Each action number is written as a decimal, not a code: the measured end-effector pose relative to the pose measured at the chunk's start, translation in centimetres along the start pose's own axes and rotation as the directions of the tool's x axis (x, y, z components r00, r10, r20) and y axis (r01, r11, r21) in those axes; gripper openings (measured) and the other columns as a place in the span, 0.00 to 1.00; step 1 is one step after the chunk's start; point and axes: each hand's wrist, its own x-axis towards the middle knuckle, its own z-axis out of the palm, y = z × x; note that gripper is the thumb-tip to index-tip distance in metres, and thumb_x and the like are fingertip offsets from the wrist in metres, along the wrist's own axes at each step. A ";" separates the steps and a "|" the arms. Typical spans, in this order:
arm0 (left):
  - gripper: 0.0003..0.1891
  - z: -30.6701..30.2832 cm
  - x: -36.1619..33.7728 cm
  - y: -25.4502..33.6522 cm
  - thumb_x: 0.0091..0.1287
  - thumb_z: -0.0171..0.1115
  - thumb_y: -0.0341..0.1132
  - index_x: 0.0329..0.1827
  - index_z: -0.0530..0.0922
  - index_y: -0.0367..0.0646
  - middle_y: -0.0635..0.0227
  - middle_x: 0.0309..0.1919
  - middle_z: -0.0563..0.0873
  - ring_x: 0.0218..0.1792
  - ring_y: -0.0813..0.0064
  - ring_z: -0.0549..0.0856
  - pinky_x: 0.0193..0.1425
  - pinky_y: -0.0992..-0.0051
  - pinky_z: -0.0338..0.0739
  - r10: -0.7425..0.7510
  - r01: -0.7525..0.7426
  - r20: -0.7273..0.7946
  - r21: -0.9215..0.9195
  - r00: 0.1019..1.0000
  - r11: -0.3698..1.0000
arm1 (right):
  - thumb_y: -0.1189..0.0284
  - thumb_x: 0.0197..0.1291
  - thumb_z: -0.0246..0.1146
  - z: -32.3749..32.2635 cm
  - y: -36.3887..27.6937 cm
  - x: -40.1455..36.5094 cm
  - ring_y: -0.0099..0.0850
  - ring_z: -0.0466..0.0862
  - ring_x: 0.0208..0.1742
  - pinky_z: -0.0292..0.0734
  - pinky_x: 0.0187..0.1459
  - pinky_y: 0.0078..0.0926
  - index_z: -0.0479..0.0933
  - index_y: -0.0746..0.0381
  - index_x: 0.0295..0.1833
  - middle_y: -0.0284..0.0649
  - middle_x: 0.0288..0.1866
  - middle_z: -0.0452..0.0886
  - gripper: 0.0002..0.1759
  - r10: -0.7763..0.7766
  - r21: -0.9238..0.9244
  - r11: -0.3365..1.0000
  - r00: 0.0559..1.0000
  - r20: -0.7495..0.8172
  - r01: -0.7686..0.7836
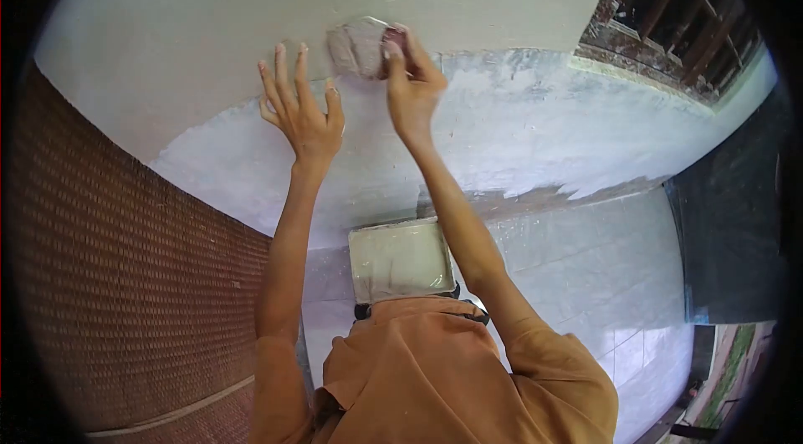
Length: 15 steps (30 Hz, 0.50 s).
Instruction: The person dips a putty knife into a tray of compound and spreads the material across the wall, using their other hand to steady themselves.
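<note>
My right hand (pixel 415 86) grips a wide, pale-caked paintbrush (pixel 358 48) by its dark red-brown handle end. The brush's broad greyish face lies against the wall (pixel 251 17), just above the line where its beige upper part meets a whitish lower band (pixel 502 130). To the left of the brush, my left hand (pixel 306 114) is raised with fingers spread over that same line, holding nothing. Below both hands, in front of my body, a rectangular container (pixel 400 256) has a pale, smeared inside.
A woven brown mat or screen (pixel 142 285) stands along the left side. At the upper right is a barred wooden window (pixel 669 17). Pale floor tiles (pixel 585 277) spread out on the right, beside a dark panel (pixel 728 218).
</note>
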 end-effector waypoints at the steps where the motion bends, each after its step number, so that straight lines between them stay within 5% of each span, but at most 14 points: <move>1: 0.32 0.0 0.0 0.1 0.64 0.56 0.40 0.73 0.63 0.49 0.57 0.75 0.58 0.76 0.49 0.50 0.67 0.45 0.45 -0.009 0.009 0.001 0.007 1.000 1.000 | 0.76 0.62 0.61 -0.6 -0.1 0.7 0.16 0.72 0.27 0.76 0.35 0.18 0.78 0.68 0.58 0.32 0.32 0.82 0.18 -0.001 -0.004 1.000 1.000 -0.008 0.001; 3: 0.32 -0.1 -0.1 0.2 0.64 0.56 0.39 0.73 0.63 0.49 0.57 0.75 0.58 0.76 0.49 0.50 0.67 0.46 0.45 -0.008 0.008 0.000 0.009 1.000 1.000 | 0.77 0.62 0.61 -3.1 -0.2 2.8 0.18 0.76 0.31 0.74 0.36 0.18 0.77 0.68 0.59 0.37 0.38 0.86 0.18 0.010 -0.248 0.968 0.992 -0.130 -0.042; 4: 0.31 -0.2 -0.2 0.0 0.64 0.56 0.39 0.73 0.63 0.49 0.57 0.75 0.58 0.76 0.49 0.50 0.68 0.46 0.45 -0.009 0.009 -0.004 0.016 1.000 1.000 | 0.78 0.63 0.60 -5.4 1.3 4.4 0.19 0.78 0.33 0.73 0.37 0.17 0.77 0.67 0.59 0.38 0.41 0.86 0.18 -0.160 -0.180 0.976 0.967 -0.198 0.124; 6: 0.32 -0.6 -0.5 -0.4 0.64 0.56 0.40 0.73 0.62 0.49 0.57 0.75 0.58 0.76 0.49 0.49 0.68 0.45 0.44 -0.020 0.019 0.003 0.029 1.000 0.999 | 0.78 0.65 0.59 -10.6 -0.7 6.1 0.20 0.78 0.34 0.77 0.33 0.19 0.77 0.68 0.59 0.41 0.43 0.84 0.17 -0.006 -0.115 0.993 0.953 -0.304 -0.030; 8: 0.32 -0.7 -0.7 -0.7 0.65 0.56 0.40 0.73 0.62 0.49 0.57 0.75 0.57 0.76 0.50 0.49 0.69 0.44 0.44 -0.024 0.023 0.013 0.033 1.000 0.999 | 0.78 0.67 0.56 -13.7 -1.4 8.0 0.22 0.80 0.33 0.82 0.31 0.23 0.76 0.70 0.57 0.43 0.47 0.83 0.15 -0.043 0.072 0.994 0.882 -0.469 0.087; 10: 0.32 -0.5 -0.7 -0.7 0.65 0.56 0.40 0.73 0.62 0.49 0.57 0.75 0.57 0.76 0.50 0.49 0.69 0.44 0.44 -0.022 0.022 -0.003 0.024 1.000 0.999 | 0.78 0.68 0.55 -12.9 -3.1 7.6 0.24 0.82 0.36 0.83 0.34 0.25 0.76 0.68 0.58 0.45 0.50 0.82 0.15 -0.037 0.085 0.993 0.878 -0.477 0.088; 12: 0.32 -0.2 -0.6 -0.5 0.65 0.56 0.40 0.73 0.62 0.50 0.57 0.75 0.57 0.76 0.50 0.49 0.69 0.44 0.44 -0.022 0.022 0.000 0.011 1.000 1.000 | 0.78 0.66 0.57 -10.4 -2.3 5.5 0.24 0.82 0.38 0.82 0.37 0.23 0.78 0.66 0.58 0.43 0.46 0.83 0.15 0.047 0.057 0.998 0.961 -0.273 -0.032; 14: 0.32 0.0 -0.3 -0.3 0.65 0.56 0.40 0.73 0.62 0.50 0.57 0.75 0.57 0.76 0.50 0.49 0.69 0.44 0.44 -0.012 0.012 0.004 -0.002 1.000 1.000 | 0.78 0.65 0.59 -5.9 -1.2 2.2 0.21 0.81 0.38 0.78 0.37 0.20 0.79 0.65 0.57 0.39 0.42 0.85 0.15 0.074 -0.168 0.983 0.997 0.008 -0.072; 15: 0.32 0.1 -0.3 -0.3 0.65 0.56 0.40 0.73 0.62 0.50 0.58 0.75 0.57 0.76 0.50 0.49 0.69 0.44 0.44 -0.018 0.018 0.005 0.004 1.000 1.000 | 0.77 0.64 0.60 -2.7 -1.1 0.4 0.18 0.79 0.35 0.75 0.35 0.18 0.80 0.65 0.56 0.37 0.39 0.85 0.15 0.031 -0.057 0.998 0.999 0.041 -0.028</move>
